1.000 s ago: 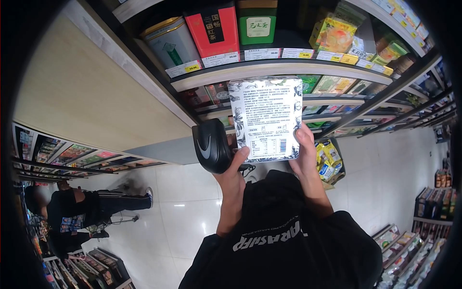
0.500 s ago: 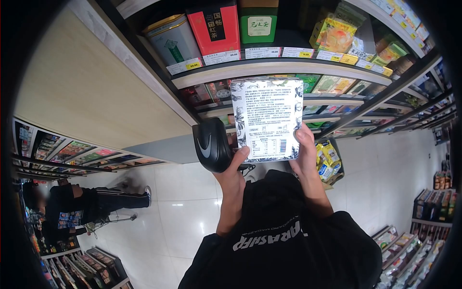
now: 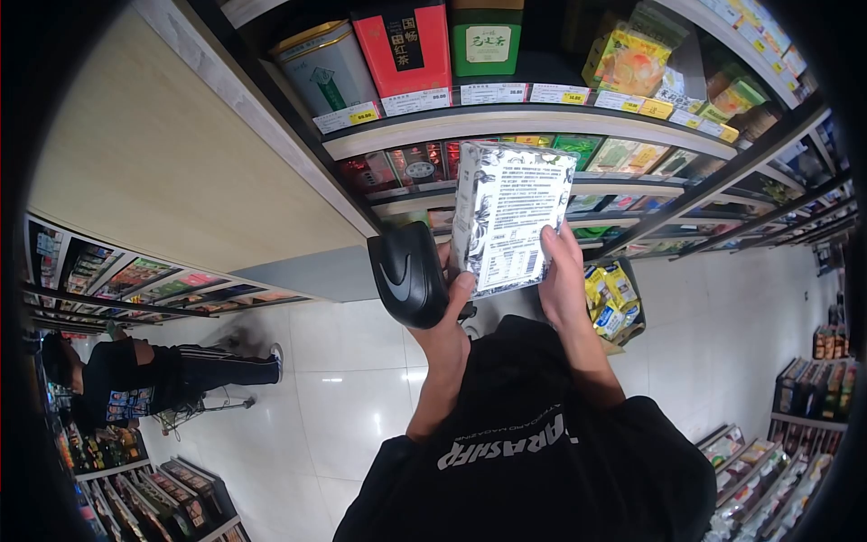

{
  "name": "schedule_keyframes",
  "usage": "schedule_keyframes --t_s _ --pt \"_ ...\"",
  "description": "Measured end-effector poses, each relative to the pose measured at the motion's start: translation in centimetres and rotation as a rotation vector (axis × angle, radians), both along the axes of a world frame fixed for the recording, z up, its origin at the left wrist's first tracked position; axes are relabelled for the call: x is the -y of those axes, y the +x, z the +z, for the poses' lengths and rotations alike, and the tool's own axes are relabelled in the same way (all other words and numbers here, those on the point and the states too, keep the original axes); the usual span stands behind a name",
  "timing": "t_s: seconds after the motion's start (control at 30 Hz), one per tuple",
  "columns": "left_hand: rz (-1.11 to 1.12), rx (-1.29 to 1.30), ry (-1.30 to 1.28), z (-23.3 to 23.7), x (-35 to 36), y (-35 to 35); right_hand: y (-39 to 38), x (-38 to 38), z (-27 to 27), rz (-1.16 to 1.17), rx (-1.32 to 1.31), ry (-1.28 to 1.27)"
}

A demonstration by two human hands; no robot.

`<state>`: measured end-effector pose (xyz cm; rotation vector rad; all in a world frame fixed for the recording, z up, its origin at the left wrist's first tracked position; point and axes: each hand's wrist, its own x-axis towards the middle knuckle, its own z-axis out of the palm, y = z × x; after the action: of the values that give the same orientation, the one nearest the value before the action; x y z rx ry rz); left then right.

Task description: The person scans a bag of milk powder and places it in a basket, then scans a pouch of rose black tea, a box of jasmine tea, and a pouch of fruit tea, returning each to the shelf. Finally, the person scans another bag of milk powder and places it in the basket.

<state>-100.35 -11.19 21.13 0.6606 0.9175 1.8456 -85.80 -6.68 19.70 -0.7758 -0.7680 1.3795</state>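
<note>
I hold a white box [image 3: 510, 212] with a black floral pattern and small printed text up in front of the shelves. My right hand [image 3: 562, 285] grips its right lower edge. My left hand [image 3: 449, 316] holds a black handheld scanner [image 3: 408, 274] and its thumb presses the box's lower left corner. The box is turned so that its left side face shows.
Dark shelves [image 3: 506, 122] ahead carry tea tins, a red box [image 3: 405, 45], a green box [image 3: 486, 41] and yellow packs [image 3: 627, 63] with price tags. A carton of yellow packs [image 3: 616, 298] sits on the floor. Another person [image 3: 135, 384] in black crouches at lower left.
The box has turned clockwise, so its left side face now shows and the printed back looks narrower. Both hands and the scanner have shifted slightly right. The person at lower left has moved a little.
</note>
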Motion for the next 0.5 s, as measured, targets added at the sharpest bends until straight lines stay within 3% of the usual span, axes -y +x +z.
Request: schedule_keyframes --t_s 0.27,0.5 --pt "-0.255 -0.093 0.092 -0.6 1.2 0.9 -0.2 -0.4 -1.6 0.145 -0.247 -0.097" --pt "-0.200 -0.335 0.151 -1.4 1.1 0.5 -0.7 -0.1 -1.2 0.199 -0.347 -0.179"
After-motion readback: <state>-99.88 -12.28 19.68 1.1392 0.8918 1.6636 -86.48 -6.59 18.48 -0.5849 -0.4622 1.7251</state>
